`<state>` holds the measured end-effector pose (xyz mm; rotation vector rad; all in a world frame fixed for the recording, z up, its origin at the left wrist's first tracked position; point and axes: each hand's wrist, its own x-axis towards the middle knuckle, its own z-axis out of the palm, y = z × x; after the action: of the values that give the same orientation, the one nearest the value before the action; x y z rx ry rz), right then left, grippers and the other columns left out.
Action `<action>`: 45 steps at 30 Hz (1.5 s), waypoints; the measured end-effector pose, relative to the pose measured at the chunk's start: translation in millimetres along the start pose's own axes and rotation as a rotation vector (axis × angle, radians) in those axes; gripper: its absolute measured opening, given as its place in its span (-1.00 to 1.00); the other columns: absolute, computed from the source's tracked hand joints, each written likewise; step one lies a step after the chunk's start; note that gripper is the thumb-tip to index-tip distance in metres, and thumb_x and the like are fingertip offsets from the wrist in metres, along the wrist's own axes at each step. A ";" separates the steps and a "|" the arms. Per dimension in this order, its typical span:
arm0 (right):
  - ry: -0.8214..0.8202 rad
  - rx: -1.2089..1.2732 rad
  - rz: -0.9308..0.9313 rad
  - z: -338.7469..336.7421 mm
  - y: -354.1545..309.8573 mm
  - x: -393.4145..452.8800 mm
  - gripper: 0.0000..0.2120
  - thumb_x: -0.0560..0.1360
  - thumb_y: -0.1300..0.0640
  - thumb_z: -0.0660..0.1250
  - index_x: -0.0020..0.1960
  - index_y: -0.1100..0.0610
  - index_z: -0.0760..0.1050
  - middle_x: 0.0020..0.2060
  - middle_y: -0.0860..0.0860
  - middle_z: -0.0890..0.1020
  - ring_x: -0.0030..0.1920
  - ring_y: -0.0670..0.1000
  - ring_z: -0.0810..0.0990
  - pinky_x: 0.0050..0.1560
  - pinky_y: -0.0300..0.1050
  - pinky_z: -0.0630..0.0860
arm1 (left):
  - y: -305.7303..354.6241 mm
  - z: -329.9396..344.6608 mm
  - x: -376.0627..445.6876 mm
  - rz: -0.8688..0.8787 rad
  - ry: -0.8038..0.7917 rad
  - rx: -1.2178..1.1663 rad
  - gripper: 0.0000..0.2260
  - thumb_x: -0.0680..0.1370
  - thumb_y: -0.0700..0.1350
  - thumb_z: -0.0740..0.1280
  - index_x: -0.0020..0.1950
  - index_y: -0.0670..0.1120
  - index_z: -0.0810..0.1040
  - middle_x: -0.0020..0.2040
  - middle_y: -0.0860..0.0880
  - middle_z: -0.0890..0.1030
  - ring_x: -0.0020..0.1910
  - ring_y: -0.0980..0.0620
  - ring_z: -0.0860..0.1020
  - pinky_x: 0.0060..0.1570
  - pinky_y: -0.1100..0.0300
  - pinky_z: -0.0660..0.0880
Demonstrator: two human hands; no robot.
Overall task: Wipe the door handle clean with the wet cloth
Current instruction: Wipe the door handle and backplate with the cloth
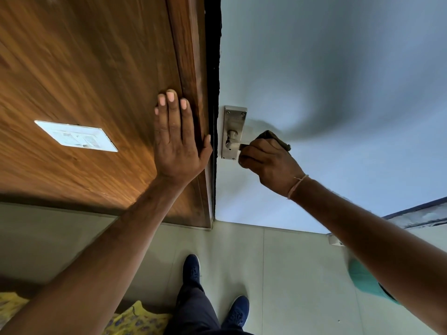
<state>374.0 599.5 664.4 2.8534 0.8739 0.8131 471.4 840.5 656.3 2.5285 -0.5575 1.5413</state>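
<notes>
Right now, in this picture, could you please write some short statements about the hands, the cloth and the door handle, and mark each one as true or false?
1. The right hand holds a dark cloth at the door handle. True.
2. The left hand grips the handle. False: it lies flat, fingers spread, on the brown wooden panel.
3. The handle sits on a metal plate with screws showing. True.
4. The door that carries the handle is brown wood. False: it is pale blue-grey.
5. A thin band is on the right wrist. True.
</notes>
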 end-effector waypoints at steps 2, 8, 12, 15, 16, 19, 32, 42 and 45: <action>-0.001 -0.015 0.012 -5.2 9.5 -13.7 -0.67 0.65 0.43 0.18 0.08 0.19 0.69 0.07 0.09 0.71 0.07 0.22 0.67 0.09 0.12 0.57 | 0.6 -1.0 0.6 -0.006 -0.003 -0.008 -0.15 0.54 0.10 0.52 0.62 -0.37 0.27 0.55 -0.43 0.39 0.57 -0.42 0.36 0.63 -0.22 0.31; -0.020 0.000 -0.045 1.8 -3.7 21.0 -0.74 0.47 0.47 0.36 0.01 0.19 0.68 0.01 0.08 0.68 0.07 0.16 0.53 0.05 0.09 0.48 | 1.1 -3.1 1.2 -0.003 -0.007 0.001 -0.17 0.55 0.10 0.51 0.61 -0.37 0.29 0.55 -0.43 0.40 0.57 -0.42 0.36 0.63 -0.22 0.30; -0.025 -0.014 -0.047 3.5 -9.4 25.3 -0.76 0.57 0.41 0.28 0.04 0.19 0.68 0.04 0.09 0.69 0.06 0.18 0.60 0.06 0.08 0.50 | -0.4 -1.0 1.3 -0.002 0.006 -0.008 -0.15 0.54 0.10 0.52 0.62 -0.36 0.28 0.54 -0.43 0.40 0.57 -0.42 0.37 0.64 -0.22 0.30; -0.012 0.004 0.015 -2.6 1.4 1.2 -0.63 0.68 0.40 0.11 0.02 0.19 0.68 -0.02 0.09 0.69 0.02 0.21 0.65 0.03 0.11 0.54 | 1.1 -0.7 1.1 -0.014 0.004 0.005 -0.16 0.54 0.10 0.51 0.61 -0.36 0.28 0.54 -0.43 0.41 0.56 -0.42 0.38 0.64 -0.21 0.29; -0.010 0.008 0.038 -5.1 4.8 -5.2 -0.63 0.66 0.42 0.12 0.00 0.19 0.68 -0.04 0.08 0.69 0.01 0.21 0.65 0.04 0.11 0.54 | 1.7 -0.7 1.0 -0.018 0.003 0.007 -0.17 0.54 0.10 0.51 0.61 -0.37 0.29 0.54 -0.43 0.41 0.56 -0.42 0.38 0.64 -0.21 0.29; -0.012 0.026 0.073 -3.4 3.1 1.1 -0.70 0.48 0.49 0.30 -0.03 0.16 0.68 -0.04 0.07 0.68 0.04 0.19 0.62 0.06 0.11 0.51 | 2.7 -1.0 1.8 -0.023 0.008 0.012 -0.19 0.55 0.09 0.50 0.60 -0.36 0.29 0.53 -0.43 0.42 0.55 -0.42 0.38 0.65 -0.20 0.28; 0.348 0.306 0.785 -8.3 -33.9 -13.0 -0.81 0.58 0.33 0.42 0.07 0.07 0.69 0.00 -0.05 0.69 0.08 0.06 0.58 0.12 0.10 0.48 | 2.9 -0.5 0.7 -0.023 -0.012 0.015 -0.16 0.54 0.08 0.52 0.60 -0.38 0.24 0.52 -0.46 0.41 0.57 -0.41 0.29 0.66 -0.19 0.21; 0.938 1.580 1.892 4.1 -51.1 13.9 -0.74 0.70 0.27 0.29 0.36 0.30 0.50 0.27 0.33 0.65 0.25 0.36 0.67 0.24 0.35 0.63 | 3.3 -2.4 0.1 -0.020 -0.020 0.009 -0.19 0.60 0.12 0.45 0.60 -0.38 0.23 0.52 -0.46 0.39 0.57 -0.42 0.27 0.68 -0.16 0.16; 0.896 1.764 1.884 11.3 -65.9 43.6 -0.70 0.72 0.31 0.20 0.40 0.39 0.48 0.30 0.36 0.63 0.28 0.38 0.64 0.37 0.41 0.52 | 2.3 -4.5 1.3 -0.014 -0.024 0.004 -0.20 0.60 0.12 0.45 0.59 -0.38 0.25 0.52 -0.47 0.41 0.56 -0.43 0.30 0.64 -0.21 0.25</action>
<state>376.8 679.3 662.5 -0.6517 0.8254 -0.3953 467.3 839.3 659.3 2.5516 -0.5396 1.5112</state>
